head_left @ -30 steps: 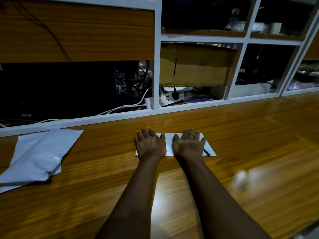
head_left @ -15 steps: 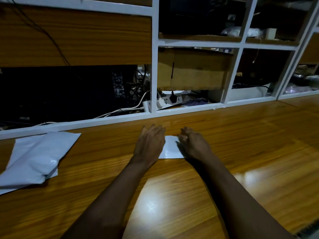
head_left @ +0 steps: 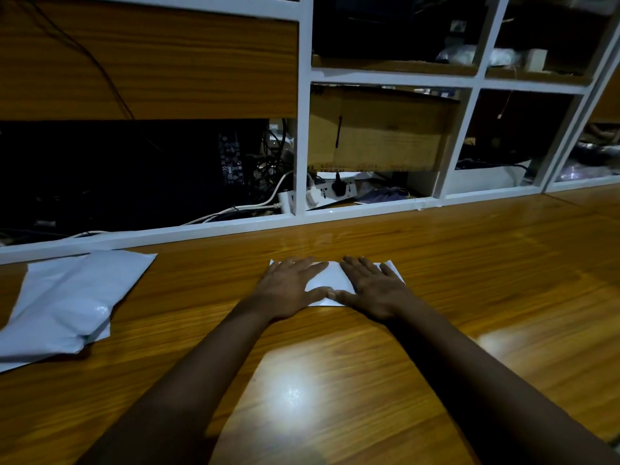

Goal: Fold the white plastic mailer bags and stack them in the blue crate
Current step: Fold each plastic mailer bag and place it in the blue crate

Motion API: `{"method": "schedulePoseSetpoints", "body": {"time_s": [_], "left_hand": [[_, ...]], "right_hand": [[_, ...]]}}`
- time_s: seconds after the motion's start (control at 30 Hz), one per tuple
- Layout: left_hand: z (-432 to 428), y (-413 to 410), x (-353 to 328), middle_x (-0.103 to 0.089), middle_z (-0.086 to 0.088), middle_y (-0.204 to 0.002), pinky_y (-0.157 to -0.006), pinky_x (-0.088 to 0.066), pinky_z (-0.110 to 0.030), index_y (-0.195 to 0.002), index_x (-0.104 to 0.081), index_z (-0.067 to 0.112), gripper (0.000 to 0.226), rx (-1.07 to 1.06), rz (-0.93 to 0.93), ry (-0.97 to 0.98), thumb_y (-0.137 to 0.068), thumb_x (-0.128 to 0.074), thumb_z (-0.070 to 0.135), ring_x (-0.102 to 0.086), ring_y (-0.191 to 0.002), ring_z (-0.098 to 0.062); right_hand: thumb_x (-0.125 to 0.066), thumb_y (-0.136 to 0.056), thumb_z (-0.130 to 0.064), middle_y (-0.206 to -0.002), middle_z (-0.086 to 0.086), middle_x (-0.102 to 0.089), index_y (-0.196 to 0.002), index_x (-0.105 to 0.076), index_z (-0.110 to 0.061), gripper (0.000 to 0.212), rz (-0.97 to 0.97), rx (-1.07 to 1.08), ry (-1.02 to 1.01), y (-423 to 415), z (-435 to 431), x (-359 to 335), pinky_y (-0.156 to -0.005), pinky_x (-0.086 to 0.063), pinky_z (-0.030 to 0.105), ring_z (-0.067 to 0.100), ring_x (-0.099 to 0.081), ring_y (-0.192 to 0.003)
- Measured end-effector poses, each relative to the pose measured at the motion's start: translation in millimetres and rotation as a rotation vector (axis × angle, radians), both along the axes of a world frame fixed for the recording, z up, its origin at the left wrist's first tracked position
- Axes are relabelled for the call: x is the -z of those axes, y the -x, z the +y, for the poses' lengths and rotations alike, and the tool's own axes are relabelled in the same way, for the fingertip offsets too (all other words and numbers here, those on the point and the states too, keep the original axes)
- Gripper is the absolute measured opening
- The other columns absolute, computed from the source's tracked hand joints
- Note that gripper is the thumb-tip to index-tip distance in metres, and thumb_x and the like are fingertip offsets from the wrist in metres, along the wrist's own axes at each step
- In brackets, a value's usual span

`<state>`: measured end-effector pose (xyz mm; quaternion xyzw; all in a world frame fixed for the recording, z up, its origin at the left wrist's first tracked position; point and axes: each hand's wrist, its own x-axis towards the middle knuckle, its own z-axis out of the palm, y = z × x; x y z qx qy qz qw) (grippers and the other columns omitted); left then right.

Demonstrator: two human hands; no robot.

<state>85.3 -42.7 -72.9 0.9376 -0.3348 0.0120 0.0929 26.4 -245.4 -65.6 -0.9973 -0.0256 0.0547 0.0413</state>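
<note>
the small folded white plastic mailer bag (head_left: 328, 280) lies flat on the glossy brown wooden table (head_left: 486, 297), about the middle of it and a little short of the white-framed shelving unit (head_left: 303, 135) at the far side. both hands lie palm down on it: the left hand (head_left: 288, 292) covers its left part and the right hand (head_left: 376, 290) its right part, fingers straight and slightly spread, grasping nothing, the two thumbs meeting tip to tip at the bag's near edge. this placement looks meant to press air out of the slick plastic and set the crease, since such film tends to spring open unless weighted from both ends. the bag's long axis runs left to right, roughly parallel to the table's far edge, with its short ends pointing left and right; a far left corner and a far right corner peek out past the fingertips. which long edge is the fold cannot be told. well apart to the left, a loose pile of unfolded white plastic mailer bags (head_left: 63, 307) rests on the table, probably kept within the left hand's reach as the supply for the next folds. the blue crate is not in view, so how full the stack is cannot be judged.
</note>
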Motion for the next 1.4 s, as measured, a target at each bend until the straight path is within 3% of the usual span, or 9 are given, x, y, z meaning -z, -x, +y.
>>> {"method": "schedulePoseSetpoints", "body": {"time_s": [0.13,0.3,0.5,0.6,0.7,0.9,1.0,1.23,1.4], "left_hand": [[12,-1,1,-0.005,0.005,-0.166,-0.121,-0.002,-0.046,-0.155,-0.008,0.044,0.094,-0.128,0.09,-0.052,-0.075,-0.026,0.09,0.0,-0.152,-0.026],[27,6,-3,0.007,0.0,-0.166,-0.121,0.002,-0.047,-0.157,-0.001,0.038,0.105,-0.209,0.111,-0.084,-0.07,-0.025,0.093,0.006,-0.152,-0.022],[35,34,-5,0.015,-0.003,-0.164,-0.119,0.01,-0.054,-0.158,0.006,0.027,0.085,-0.237,-0.036,-0.139,-0.092,-0.017,0.075,0.015,-0.151,-0.024],[25,66,-6,0.022,0.003,-0.162,-0.12,0.011,-0.052,-0.157,0.009,0.025,0.075,-0.083,-0.045,-0.115,-0.099,-0.02,0.063,0.019,-0.15,-0.019],[10,89,-2,0.018,0.005,-0.163,-0.121,0.007,-0.05,-0.158,0.006,0.022,0.069,0.045,-0.044,-0.139,-0.103,-0.021,0.053,0.015,-0.151,-0.017],[7,90,-3,0.016,0.007,-0.164,-0.122,0.003,-0.047,-0.158,0.004,0.026,0.064,0.049,0.026,-0.195,-0.104,-0.019,0.051,0.016,-0.15,-0.016],[15,86,-4,0.018,0.009,-0.163,-0.123,0.004,-0.044,-0.157,0.005,0.029,0.063,0.028,0.054,-0.188,-0.104,-0.016,0.054,0.016,-0.15,-0.016],[52,80,-8,0.021,0.01,-0.162,-0.122,0.006,-0.041,-0.157,0.006,0.032,0.061,-0.104,0.121,-0.157,-0.103,-0.012,0.055,0.014,-0.15,-0.014],[56,79,-4,0.016,0.005,-0.163,-0.12,0.011,-0.048,-0.158,0.004,0.026,0.067,-0.138,0.052,-0.154,-0.101,-0.01,0.058,0.013,-0.151,-0.015]], "right_hand": [[-0.02,-0.088,-0.08,-0.166,-0.004,0.01,-0.159,0.003,-0.024,0.093,-0.002,0.073,0.019,9,-12,0,-0.122,0.003,0.046,0.018,0.008,-0.152],[-0.014,-0.089,-0.08,-0.166,-0.004,0.008,-0.159,0.001,-0.027,0.089,-0.038,0.179,-0.02,20,-32,8,-0.121,0.002,0.048,0.019,0.005,-0.153],[-0.013,-0.101,-0.062,-0.167,0.005,-0.002,-0.159,-0.008,-0.02,0.072,-0.19,0.213,-0.034,50,-35,8,-0.12,-0.005,0.056,0.025,-0.002,-0.153],[0.015,-0.084,-0.075,-0.166,0.0,0.009,-0.159,-0.005,-0.022,0.093,-0.204,0.016,-0.017,74,-10,5,-0.121,0.001,0.051,0.02,0.011,-0.152],[0.023,-0.081,-0.073,-0.166,0.003,0.003,-0.159,-0.014,-0.016,0.103,-0.186,-0.154,0.011,88,15,9,-0.121,-0.005,0.049,0.023,0.004,-0.153],[-0.006,-0.103,-0.048,-0.166,-0.002,0.008,-0.159,0.002,-0.019,0.063,-0.094,-0.102,0.063,90,21,9,-0.122,-0.001,0.046,0.017,0.008,-0.153],[0.0,-0.097,-0.054,-0.166,0.001,0.008,-0.159,0.001,-0.018,0.071,-0.082,-0.067,0.097,94,16,9,-0.123,-0.001,0.046,0.02,0.007,-0.153],[-0.016,-0.107,-0.043,-0.166,0.002,0.006,-0.158,-0.008,-0.015,0.058,-0.058,0.095,0.102,111,-9,-2,-0.122,-0.005,0.047,0.018,0.005,-0.153],[0.001,-0.095,-0.054,-0.166,0.009,-0.008,-0.149,-0.032,-0.017,0.074,-0.149,0.101,0.119,115,-8,-1,-0.117,-0.015,0.056,0.027,-0.006,-0.153]]}}
